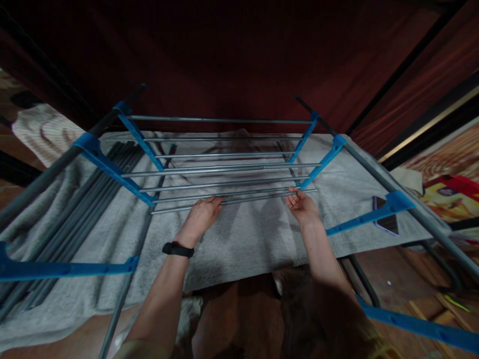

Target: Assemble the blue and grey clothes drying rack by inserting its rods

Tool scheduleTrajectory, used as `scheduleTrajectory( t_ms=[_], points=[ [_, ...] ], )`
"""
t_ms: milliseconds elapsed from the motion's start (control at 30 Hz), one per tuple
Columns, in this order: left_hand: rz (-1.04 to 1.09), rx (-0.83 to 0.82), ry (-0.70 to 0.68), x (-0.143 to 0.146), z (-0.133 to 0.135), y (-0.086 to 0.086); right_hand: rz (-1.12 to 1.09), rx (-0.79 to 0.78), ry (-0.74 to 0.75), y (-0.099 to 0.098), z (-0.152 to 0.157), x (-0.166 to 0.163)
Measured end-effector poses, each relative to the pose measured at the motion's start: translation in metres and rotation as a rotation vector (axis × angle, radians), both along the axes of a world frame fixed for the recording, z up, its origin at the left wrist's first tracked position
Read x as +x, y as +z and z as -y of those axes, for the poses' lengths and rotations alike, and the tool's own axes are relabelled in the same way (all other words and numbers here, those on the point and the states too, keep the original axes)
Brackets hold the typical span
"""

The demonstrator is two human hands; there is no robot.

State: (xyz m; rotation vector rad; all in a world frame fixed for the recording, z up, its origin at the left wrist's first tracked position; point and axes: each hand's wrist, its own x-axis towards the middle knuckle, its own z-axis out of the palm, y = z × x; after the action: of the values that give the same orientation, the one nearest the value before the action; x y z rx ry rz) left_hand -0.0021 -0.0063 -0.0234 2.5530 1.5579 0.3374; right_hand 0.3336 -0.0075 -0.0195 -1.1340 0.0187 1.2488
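Note:
A thin grey metal rod (254, 198) runs across in front of me, with its two ends sticking out past my hands. My left hand (202, 214), with a black band on its wrist, is closed over the rod left of its middle. Toward the right end, my right hand (302, 205) has its fingers curled on the same rod, palm partly up. Just beyond lies a rack of grey tubes with blue plastic brackets (112, 167) at the left and blue brackets (325, 162) at the right. Several crossbars (224, 169) span between these brackets.
A bundle of grey tubes (86, 214) lies at the left on a grey blanket (239, 249). More blue brackets (67, 269) jut inward nearer me. A phone (387, 219) rests at the right behind a bracket. A dark red curtain (224, 60) hangs behind the rack.

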Motion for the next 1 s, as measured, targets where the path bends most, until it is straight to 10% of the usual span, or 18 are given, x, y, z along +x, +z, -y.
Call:
scheduleTrajectory(
  t_ms=[1000],
  points=[
    [0.049,0.017,0.012,-0.003,0.001,0.004,0.010,-0.006,-0.057,0.006,0.001,0.006]
  ],
)
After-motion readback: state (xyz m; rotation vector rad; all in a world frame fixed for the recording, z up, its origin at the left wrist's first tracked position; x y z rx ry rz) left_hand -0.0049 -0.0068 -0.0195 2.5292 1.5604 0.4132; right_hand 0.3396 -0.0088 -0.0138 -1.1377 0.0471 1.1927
